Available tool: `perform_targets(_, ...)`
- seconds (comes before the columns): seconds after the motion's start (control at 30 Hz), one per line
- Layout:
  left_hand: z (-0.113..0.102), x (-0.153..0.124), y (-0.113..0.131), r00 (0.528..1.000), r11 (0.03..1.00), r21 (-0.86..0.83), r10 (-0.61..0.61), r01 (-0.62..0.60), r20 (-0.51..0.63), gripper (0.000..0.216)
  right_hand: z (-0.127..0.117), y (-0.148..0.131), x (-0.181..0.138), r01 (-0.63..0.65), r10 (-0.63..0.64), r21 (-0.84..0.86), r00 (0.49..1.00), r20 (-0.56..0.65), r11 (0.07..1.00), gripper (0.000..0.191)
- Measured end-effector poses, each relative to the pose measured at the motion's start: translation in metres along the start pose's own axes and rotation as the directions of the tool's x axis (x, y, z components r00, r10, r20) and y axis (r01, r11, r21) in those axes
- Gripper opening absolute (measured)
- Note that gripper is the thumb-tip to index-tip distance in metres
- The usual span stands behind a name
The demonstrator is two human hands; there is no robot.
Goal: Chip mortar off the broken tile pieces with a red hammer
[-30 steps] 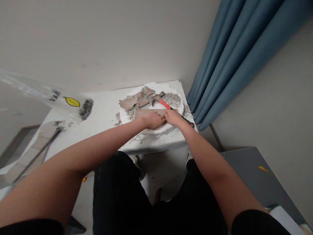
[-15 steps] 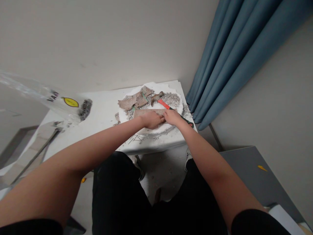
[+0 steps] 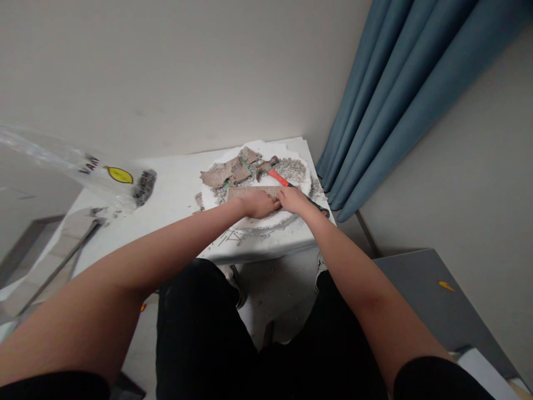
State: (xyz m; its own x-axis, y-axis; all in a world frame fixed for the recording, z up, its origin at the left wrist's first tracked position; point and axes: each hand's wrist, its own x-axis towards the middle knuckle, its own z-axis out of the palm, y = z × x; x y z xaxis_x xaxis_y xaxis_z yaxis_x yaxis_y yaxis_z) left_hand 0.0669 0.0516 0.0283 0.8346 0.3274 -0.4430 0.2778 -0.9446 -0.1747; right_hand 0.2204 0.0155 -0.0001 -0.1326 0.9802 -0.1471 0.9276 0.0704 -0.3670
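Note:
My left hand [image 3: 257, 203] and my right hand [image 3: 293, 200] meet at the near edge of a flat brown perforated slab [image 3: 249, 192], fingers curled onto it. The slab lies on a round white foam disc [image 3: 266, 220] on a small white table [image 3: 175, 194]. Broken brown slab pieces [image 3: 227, 171] and grey rubble [image 3: 291, 165] lie at the back of the disc. A hammer with a red handle [image 3: 278, 176] lies just beyond my right hand, its head [image 3: 266, 164] toward the wall.
A clear plastic bag with a yellow label [image 3: 112, 176] lies at the table's left. Blue curtains [image 3: 387, 100] hang on the right. A grey board [image 3: 433, 305] sits low right. A metal rod [image 3: 58, 266] slants at the left. My black-clad legs are below.
Nearly nothing: both hands stay at the slab's near edge, and the view has shifted only slightly.

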Motion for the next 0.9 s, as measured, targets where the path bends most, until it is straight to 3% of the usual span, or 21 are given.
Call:
perform_targets(0.23,0.005,0.001,0.004,0.996,0.997,-0.02,-0.081,0.081,-0.04,0.04,-0.007,-0.003,-0.006,0.012,-0.012,0.0,1.0,0.005,1.0,0.039)
perform_targets(0.43,0.004,0.001,-0.001,0.999,0.999,0.042,0.024,-0.023,-0.034,0.048,-0.006,-0.002,-0.004,0.013,-0.013,-0.014,1.0,0.004,1.0,0.041)
perform_targets(0.67,0.005,0.008,-0.017,0.997,0.989,-0.125,0.071,-0.074,-0.029,0.042,-0.004,0.0,-0.002,0.031,-0.031,-0.022,1.0,0.0,0.999,0.04)
perform_targets(0.9,0.004,0.015,-0.012,0.999,0.995,-0.096,0.043,-0.042,0.012,0.039,-0.003,0.001,-0.001,0.021,-0.021,0.009,1.0,-0.009,1.0,0.04)
